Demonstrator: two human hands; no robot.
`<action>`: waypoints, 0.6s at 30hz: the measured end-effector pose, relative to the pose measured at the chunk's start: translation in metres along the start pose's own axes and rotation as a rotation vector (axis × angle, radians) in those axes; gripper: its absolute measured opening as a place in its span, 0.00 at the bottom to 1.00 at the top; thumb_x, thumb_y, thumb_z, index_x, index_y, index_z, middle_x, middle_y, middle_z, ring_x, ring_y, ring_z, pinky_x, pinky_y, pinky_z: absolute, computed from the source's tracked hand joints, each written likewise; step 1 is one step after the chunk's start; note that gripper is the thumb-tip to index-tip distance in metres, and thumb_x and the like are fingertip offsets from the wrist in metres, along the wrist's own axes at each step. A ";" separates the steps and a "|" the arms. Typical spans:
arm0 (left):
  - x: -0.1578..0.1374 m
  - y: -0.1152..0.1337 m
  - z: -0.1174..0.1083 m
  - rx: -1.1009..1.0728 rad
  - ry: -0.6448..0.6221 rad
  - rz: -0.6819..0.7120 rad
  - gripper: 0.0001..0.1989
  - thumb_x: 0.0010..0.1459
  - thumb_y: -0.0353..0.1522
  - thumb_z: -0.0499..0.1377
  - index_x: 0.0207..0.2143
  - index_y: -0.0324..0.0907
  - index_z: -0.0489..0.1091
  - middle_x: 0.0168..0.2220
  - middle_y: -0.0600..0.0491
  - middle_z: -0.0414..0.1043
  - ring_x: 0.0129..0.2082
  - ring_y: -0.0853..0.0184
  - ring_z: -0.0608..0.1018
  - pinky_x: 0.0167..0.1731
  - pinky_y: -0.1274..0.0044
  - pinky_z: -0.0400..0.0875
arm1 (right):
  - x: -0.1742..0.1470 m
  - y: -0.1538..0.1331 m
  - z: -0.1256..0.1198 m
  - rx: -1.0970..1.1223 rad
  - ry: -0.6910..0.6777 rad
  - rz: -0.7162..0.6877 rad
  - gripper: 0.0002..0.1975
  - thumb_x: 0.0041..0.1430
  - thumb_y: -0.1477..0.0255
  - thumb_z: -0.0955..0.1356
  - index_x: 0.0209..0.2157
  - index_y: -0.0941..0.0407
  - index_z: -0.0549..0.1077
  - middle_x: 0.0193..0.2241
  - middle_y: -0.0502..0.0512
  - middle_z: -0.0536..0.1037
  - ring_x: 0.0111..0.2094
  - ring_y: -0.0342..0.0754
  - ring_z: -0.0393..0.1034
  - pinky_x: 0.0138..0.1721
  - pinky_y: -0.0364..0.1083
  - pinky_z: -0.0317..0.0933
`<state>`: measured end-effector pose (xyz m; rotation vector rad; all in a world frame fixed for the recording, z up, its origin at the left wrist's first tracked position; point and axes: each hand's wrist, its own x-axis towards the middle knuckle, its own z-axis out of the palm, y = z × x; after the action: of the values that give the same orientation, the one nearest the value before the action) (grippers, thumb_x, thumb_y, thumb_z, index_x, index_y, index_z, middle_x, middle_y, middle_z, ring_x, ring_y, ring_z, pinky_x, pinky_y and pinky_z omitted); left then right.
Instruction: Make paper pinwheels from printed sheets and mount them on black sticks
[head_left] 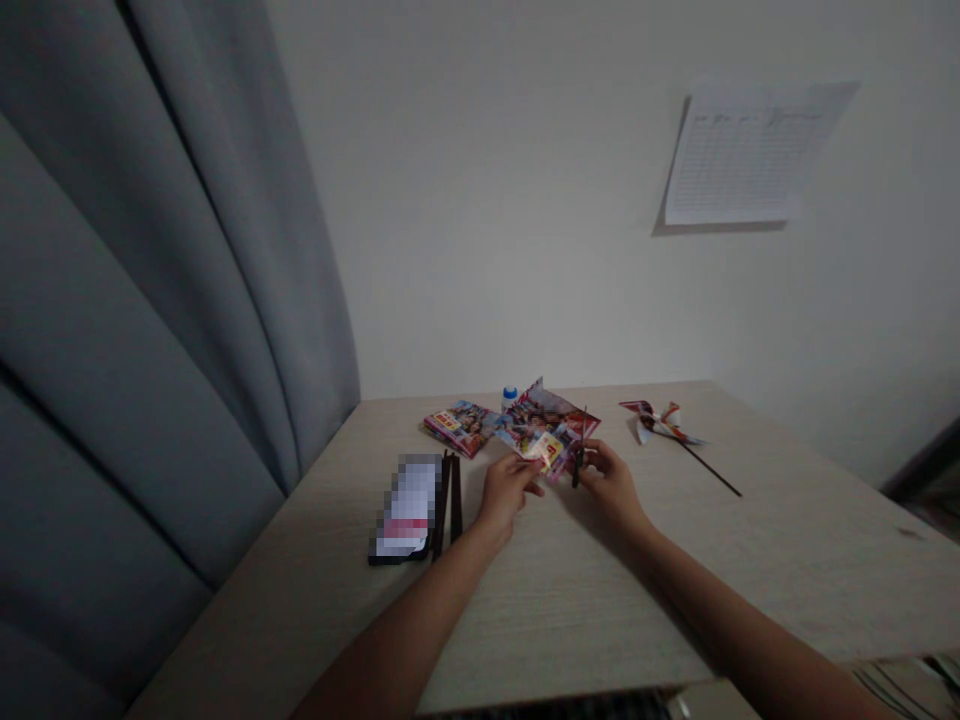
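Note:
My left hand [511,490] pinches the near edge of a colourful printed paper sheet [536,420], which is tilted up off the table with cut-looking, pointed corners. In my right hand [609,482] is a pair of dark-handled scissors [577,465], its fingers closed round the handles. The blades point up and away, against the sheet's right side. Whether they are parted I cannot tell. Behind and to the left lies a stack of similar printed paper [461,427]. A small bottle with a blue cap [510,394] stands just behind the sheet, partly hidden by it.
A paper pinwheel [660,422] on a dark stick lies to the right. Left of my left hand are a phone [405,510] with a blurred screen and several dark sticks [456,500]. A grey curtain [247,250] borders the table's left side; a lined sheet [742,160] hangs on the wall.

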<state>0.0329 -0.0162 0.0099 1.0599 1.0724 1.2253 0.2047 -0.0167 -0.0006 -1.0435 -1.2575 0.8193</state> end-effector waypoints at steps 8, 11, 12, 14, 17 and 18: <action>0.003 -0.001 -0.003 0.001 0.054 0.033 0.14 0.45 0.38 0.66 0.31 0.39 0.74 0.30 0.51 0.77 0.17 0.75 0.73 0.14 0.84 0.44 | 0.000 0.002 0.000 0.017 -0.063 0.079 0.20 0.47 0.62 0.73 0.41 0.55 0.71 0.30 0.55 0.78 0.32 0.49 0.71 0.32 0.46 0.64; 0.005 0.002 -0.005 -0.005 0.086 0.063 0.15 0.44 0.40 0.66 0.31 0.39 0.73 0.30 0.51 0.77 0.17 0.75 0.73 0.13 0.84 0.43 | -0.001 0.003 -0.003 0.025 -0.083 0.114 0.22 0.49 0.59 0.72 0.44 0.55 0.70 0.31 0.57 0.79 0.33 0.51 0.73 0.35 0.48 0.64; 0.005 0.004 -0.005 -0.011 0.100 0.066 0.16 0.43 0.41 0.67 0.31 0.39 0.73 0.31 0.50 0.77 0.17 0.75 0.73 0.13 0.84 0.43 | -0.001 0.002 -0.003 0.032 -0.089 0.124 0.22 0.49 0.58 0.72 0.44 0.55 0.71 0.30 0.57 0.79 0.33 0.51 0.73 0.35 0.49 0.64; 0.005 0.007 -0.006 -0.025 0.128 0.058 0.18 0.43 0.42 0.67 0.32 0.39 0.74 0.31 0.50 0.77 0.18 0.75 0.73 0.14 0.84 0.43 | -0.002 0.001 -0.004 0.053 -0.093 0.148 0.23 0.48 0.56 0.72 0.42 0.55 0.71 0.28 0.55 0.79 0.32 0.51 0.73 0.35 0.49 0.64; 0.006 0.012 -0.009 -0.069 0.162 0.051 0.19 0.42 0.42 0.68 0.34 0.39 0.74 0.33 0.50 0.77 0.18 0.76 0.73 0.15 0.85 0.44 | -0.003 -0.004 -0.003 0.043 -0.121 0.192 0.24 0.48 0.52 0.72 0.39 0.56 0.73 0.25 0.53 0.77 0.29 0.49 0.71 0.32 0.47 0.62; 0.006 0.013 -0.009 -0.091 0.174 0.054 0.19 0.42 0.42 0.68 0.34 0.39 0.74 0.33 0.50 0.77 0.18 0.76 0.73 0.15 0.85 0.44 | -0.005 -0.007 -0.003 0.026 -0.143 0.206 0.24 0.49 0.51 0.72 0.38 0.56 0.74 0.25 0.53 0.77 0.28 0.48 0.69 0.31 0.46 0.61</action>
<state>0.0218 -0.0093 0.0207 0.9313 1.1149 1.4167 0.2066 -0.0237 0.0044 -1.1216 -1.2692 1.0815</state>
